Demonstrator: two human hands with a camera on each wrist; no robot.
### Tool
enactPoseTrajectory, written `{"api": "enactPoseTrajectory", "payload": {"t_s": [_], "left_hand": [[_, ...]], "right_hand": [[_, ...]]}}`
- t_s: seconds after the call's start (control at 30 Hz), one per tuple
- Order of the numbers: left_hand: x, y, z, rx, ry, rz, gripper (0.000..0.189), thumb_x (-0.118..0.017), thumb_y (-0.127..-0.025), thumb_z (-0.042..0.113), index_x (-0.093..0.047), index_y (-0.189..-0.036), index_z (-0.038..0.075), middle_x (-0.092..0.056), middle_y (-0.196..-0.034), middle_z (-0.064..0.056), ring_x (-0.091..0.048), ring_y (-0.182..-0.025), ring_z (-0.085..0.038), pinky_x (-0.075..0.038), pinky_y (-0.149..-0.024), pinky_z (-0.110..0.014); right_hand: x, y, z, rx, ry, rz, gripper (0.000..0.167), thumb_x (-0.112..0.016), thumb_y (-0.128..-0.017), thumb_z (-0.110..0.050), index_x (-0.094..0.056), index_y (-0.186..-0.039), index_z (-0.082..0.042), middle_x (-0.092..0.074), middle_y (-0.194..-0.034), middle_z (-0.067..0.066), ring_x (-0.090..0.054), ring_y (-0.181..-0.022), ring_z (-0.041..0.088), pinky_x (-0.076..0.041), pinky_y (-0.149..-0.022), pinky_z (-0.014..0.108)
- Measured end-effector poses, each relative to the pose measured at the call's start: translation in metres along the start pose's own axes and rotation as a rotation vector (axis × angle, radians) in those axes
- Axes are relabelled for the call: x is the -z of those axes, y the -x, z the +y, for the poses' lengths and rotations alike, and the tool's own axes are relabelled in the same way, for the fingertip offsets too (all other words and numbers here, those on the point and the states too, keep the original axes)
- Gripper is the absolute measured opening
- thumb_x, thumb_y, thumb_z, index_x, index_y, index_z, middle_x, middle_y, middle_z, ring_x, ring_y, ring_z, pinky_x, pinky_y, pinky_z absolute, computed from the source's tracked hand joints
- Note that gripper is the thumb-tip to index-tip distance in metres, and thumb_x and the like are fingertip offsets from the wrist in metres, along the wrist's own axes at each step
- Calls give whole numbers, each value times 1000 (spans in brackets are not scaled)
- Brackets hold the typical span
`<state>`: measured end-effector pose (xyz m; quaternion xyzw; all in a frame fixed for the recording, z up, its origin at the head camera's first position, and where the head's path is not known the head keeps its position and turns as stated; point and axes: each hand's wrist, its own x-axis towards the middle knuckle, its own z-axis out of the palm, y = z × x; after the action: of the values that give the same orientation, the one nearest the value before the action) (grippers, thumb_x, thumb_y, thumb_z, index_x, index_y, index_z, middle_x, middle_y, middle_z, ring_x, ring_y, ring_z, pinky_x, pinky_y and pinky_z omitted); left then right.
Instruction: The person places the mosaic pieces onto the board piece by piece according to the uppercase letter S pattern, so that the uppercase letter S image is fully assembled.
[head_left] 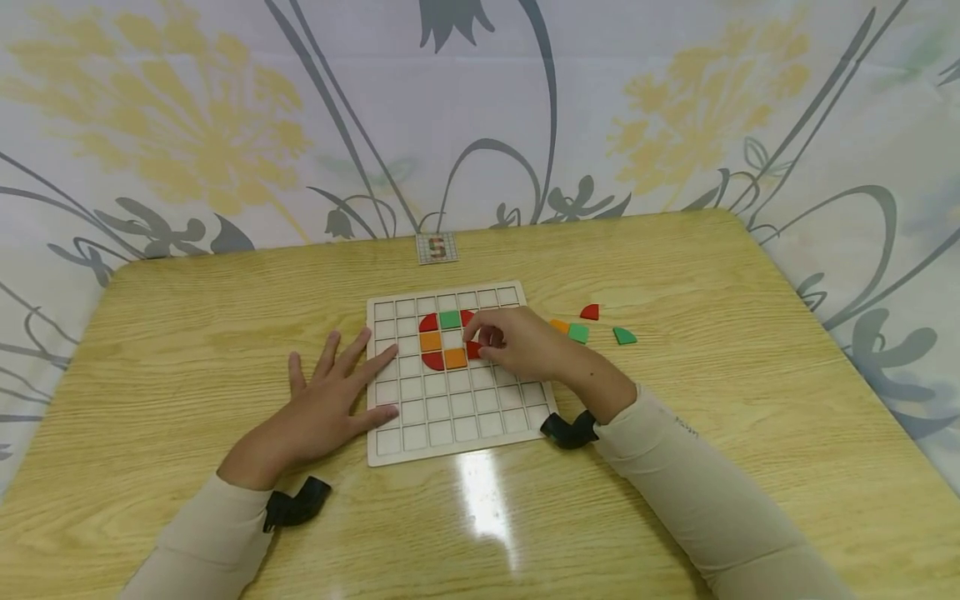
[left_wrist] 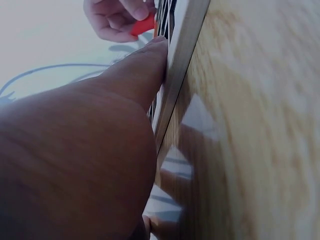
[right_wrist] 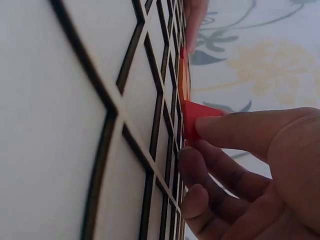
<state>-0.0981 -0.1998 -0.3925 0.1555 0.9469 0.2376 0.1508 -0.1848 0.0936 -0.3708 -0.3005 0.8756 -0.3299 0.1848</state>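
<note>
A white board with a grid of square recesses (head_left: 450,408) lies on the wooden table. My left hand (head_left: 322,408) rests at its left edge, fingers spread, with fingertips over the border squares. Between thumb and fingers my right hand (head_left: 521,342) pinches a red tile (right_wrist: 197,120), tilted up from the grid beside an orange tile (head_left: 455,358). A ring of tiles sits in the board: a green square (head_left: 450,319) at the top, an orange square (head_left: 431,341) at the left, and red rounded corners (head_left: 432,361). The right hand partly covers the upper right red corner (head_left: 468,317).
To the right of the board lie loose tiles: a red quarter-round (head_left: 590,312), a green quarter-round (head_left: 624,336), a green square (head_left: 577,333) and a partly hidden orange one (head_left: 558,326). A small card with a figure on a grid (head_left: 437,248) lies at the table's back edge, before a flowered cloth.
</note>
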Motion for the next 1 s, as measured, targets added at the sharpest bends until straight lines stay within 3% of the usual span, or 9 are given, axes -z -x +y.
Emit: {"api": "enactPoseTrajectory", "payload": {"t_s": [0.67, 1.0], "left_hand": [[-1, 0, -1, 3, 9, -2, 77, -53, -95, 63, -22, -160, 36, 3, -171, -5, 17, -154, -41, 23, -107, -73], [0, 1, 0, 4, 8, -5, 77, -53, -95, 64, -21, -160, 37, 3, -171, -4, 17, -154, -41, 23, -107, -73]], "right_hand": [[-3, -1, 1, 28, 100, -29, 19, -67, -94, -7, -70, -113, -8, -67, -99, 4, -59, -85, 15, -51, -75, 26], [-3, -1, 1, 64, 203, -6, 23, -71, -93, -14, -75, -114, -6, -64, -93, 4, -50, -76, 13, -43, -66, 23]]}}
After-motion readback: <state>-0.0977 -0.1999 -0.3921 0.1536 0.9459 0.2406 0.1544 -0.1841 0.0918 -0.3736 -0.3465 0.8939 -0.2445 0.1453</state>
